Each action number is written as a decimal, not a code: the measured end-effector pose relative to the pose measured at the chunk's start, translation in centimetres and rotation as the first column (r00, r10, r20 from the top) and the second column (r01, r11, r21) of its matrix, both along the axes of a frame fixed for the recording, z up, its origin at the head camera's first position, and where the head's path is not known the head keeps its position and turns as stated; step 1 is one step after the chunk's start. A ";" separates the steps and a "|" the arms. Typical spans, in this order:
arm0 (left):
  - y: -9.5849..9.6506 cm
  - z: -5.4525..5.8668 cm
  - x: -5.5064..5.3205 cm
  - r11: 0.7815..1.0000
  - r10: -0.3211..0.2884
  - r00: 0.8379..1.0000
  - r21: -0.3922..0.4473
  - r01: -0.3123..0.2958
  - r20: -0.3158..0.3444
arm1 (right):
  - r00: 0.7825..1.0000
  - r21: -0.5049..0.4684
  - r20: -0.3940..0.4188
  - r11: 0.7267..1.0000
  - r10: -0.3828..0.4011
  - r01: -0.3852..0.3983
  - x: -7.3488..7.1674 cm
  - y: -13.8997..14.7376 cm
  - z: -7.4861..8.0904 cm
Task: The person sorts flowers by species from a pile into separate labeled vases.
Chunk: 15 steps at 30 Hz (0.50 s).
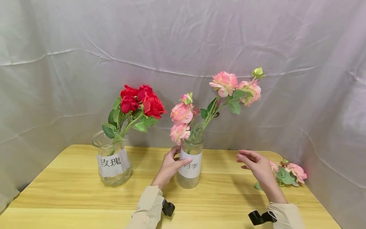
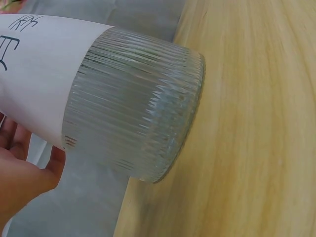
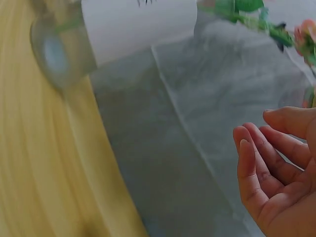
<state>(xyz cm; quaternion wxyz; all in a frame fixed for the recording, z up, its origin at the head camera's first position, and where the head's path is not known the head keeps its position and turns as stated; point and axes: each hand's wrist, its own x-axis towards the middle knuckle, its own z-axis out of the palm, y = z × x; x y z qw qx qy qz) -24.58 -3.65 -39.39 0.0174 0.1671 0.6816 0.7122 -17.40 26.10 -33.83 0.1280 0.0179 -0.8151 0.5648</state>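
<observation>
My left hand (image 1: 171, 165) grips a ribbed glass vase (image 1: 188, 183) on its left side, the thumb across a white paper label (image 1: 195, 171) and the other fingers behind. In the left wrist view the ribbed base of this vase (image 2: 133, 103) fills the middle. Two pink flower stems stand in it: one cluster (image 1: 182, 117) leans left over the rim, and a taller one (image 1: 224, 84) slants up to the right. To the right of the vase my right hand (image 1: 258, 167) is raised over the table, its fingers loosely bent and holding nothing.
A wider glass vase (image 1: 115, 181) with a white label and red roses (image 1: 144, 100) stands at the left. Another pink flower stem (image 1: 288, 175) lies at the table's right edge, partly behind my right wrist. A grey curtain (image 1: 183, 38) hangs behind the wooden table (image 1: 223, 197).
</observation>
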 end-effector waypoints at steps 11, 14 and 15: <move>0.0 0.2 0.1 1.000 -0.008 1.000 0.017 0.008 -0.015 | 0.999 0.018 0.013 0.999 -0.049 0.049 1.3 5.5 -1.1; 0.0 -0.2 0.2 0.999 -0.031 0.999 0.009 0.031 -0.007 | 0.998 0.064 0.013 0.996 -0.066 0.065 1.9 6.9 -1.4; -0.1 -0.4 0.2 0.999 -0.041 0.999 0.002 0.041 0.006 | 0.997 0.083 0.015 0.994 -0.072 0.071 2.2 7.3 -1.5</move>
